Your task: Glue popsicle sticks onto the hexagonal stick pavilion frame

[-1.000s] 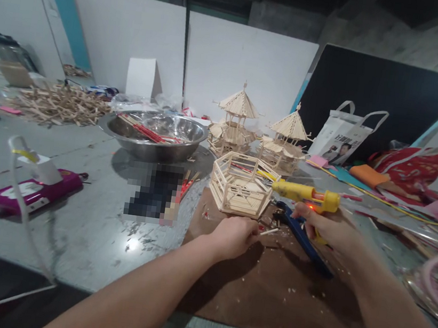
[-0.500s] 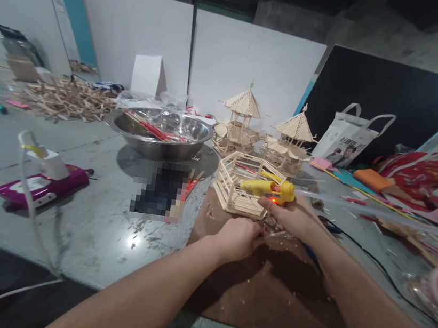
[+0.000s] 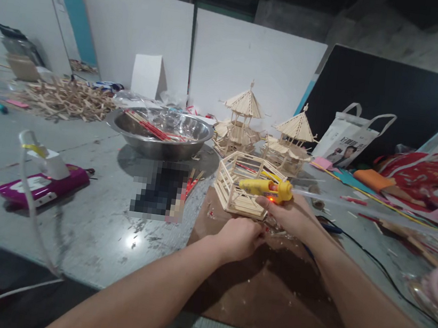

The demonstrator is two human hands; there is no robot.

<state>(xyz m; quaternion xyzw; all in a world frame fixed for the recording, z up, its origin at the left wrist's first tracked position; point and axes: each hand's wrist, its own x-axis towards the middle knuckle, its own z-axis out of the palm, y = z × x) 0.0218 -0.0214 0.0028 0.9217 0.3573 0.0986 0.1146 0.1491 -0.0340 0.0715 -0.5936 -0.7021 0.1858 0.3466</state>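
Observation:
My right hand (image 3: pixel 291 214) grips a yellow hot glue gun (image 3: pixel 266 189) with a lit orange light and a long clear glue stick (image 3: pixel 331 197) out of its back. The gun's nozzle points left over an open, many-sided frame of thin wooden sticks (image 3: pixel 224 186). Close in front of that frame, my left hand (image 3: pixel 239 237) is closed, its fingers curled away from view; what they pinch, if anything, is hidden. Under both hands lies a brown board (image 3: pixel 248 308) flecked with bits of glue.
Two stick pavilions (image 3: pixel 243 116) (image 3: pixel 293 133) stand behind the frame. Left of them is a steel bowl (image 3: pixel 156 148) holding red-tipped sticks. A purple power strip (image 3: pixel 46 189), a pile of wood pieces (image 3: pixel 70 98) and a white bag (image 3: pixel 341 140) are also on the table.
The glue gun and my right hand have shifted very slightly left. My left hand stays almost where it was, and the stick frame has not visibly moved.

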